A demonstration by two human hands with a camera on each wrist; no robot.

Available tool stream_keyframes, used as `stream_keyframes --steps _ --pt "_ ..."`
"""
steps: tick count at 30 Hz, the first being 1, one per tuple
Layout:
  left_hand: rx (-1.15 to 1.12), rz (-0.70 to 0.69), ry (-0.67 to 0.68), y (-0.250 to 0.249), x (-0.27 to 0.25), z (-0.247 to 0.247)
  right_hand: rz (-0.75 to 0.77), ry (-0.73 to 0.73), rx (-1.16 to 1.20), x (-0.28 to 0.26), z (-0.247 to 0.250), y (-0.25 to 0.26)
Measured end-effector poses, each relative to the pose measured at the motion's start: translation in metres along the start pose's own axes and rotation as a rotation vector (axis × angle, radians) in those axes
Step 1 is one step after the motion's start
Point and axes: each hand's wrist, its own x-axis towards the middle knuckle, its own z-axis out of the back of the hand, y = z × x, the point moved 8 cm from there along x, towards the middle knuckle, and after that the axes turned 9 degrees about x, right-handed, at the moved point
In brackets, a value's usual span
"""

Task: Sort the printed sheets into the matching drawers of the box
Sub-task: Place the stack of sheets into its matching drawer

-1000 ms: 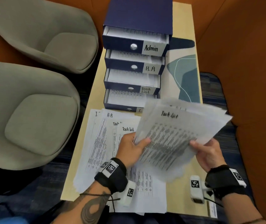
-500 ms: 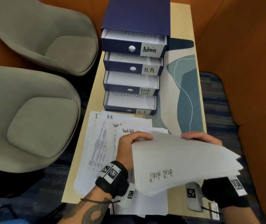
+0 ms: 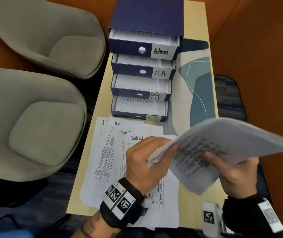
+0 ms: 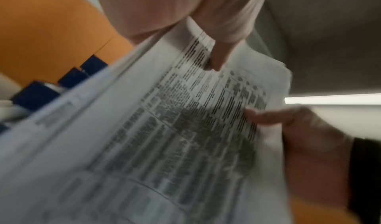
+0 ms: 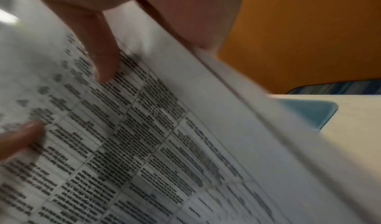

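A stack of printed sheets [image 3: 223, 152] is held in the air over the table's near right, blurred by motion. My left hand [image 3: 147, 160] grips its left edge, thumb on the printed face. My right hand [image 3: 232, 170] grips its near edge, thumb on top; both wrist views show the printed tables [image 4: 185, 129] [image 5: 134, 137] close up. The dark blue drawer box [image 3: 147, 19] stands at the table's far end with four drawers open: Admin [image 3: 161, 52], H.R [image 3: 160, 73], Task List [image 3: 155, 96], I.T [image 3: 152, 118]. Each drawer holds paper.
Loose sheets [image 3: 113, 152] headed I.T, H.R and Task List lie fanned on the table's near left, under my left wrist. A blue-patterned mat [image 3: 201, 93] lies right of the box. Two grey chairs [image 3: 34, 117] stand left; orange walls close in on the right.
The stack has been flipped back from its blank side to its printed side and shifted right. Both hands kept hold of it.
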Motion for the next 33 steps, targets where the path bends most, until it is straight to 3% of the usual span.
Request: stream_keyframes --steps 4,10,12,16,18,22,24,26,29,33 --pt "-0.257 0.09 0.061 -0.012 0.006 0.003 -0.026 0.018 -0.015 -0.003 0.002 0.002" --pt "-0.276 0.638 0.25 0.076 -0.042 -0.027 -0.293 -0.011 -0.056 -0.025 0.021 -0.068" --pt "-0.256 0.617 0.26 0.077 -0.044 -0.027 -0.27 -0.005 -0.037 -0.026 0.017 -0.062" --pt "-0.339 0.348 0.252 0.05 -0.033 -0.015 -0.157 0.05 0.107 -0.015 0.007 -0.028" --pt "-0.331 0.383 0.269 0.062 -0.036 -0.017 -0.163 0.089 0.11 -0.012 0.007 -0.031" --pt "-0.379 0.619 0.26 0.1 -0.053 -0.036 -0.165 0.13 -0.038 -0.013 0.003 -0.048" --pt "-0.398 0.596 0.247 0.097 -0.046 -0.039 -0.141 0.077 -0.001 -0.007 0.002 -0.039" --pt "-0.411 0.507 0.271 0.088 -0.039 -0.037 -0.162 0.112 0.003 -0.006 -0.001 -0.032" --pt "-0.3 0.434 0.347 0.085 -0.041 -0.041 -0.201 0.107 -0.058 -0.005 0.002 -0.035" --pt "-0.27 0.603 0.369 0.076 -0.041 -0.048 -0.214 0.035 -0.141 -0.001 0.012 -0.032"
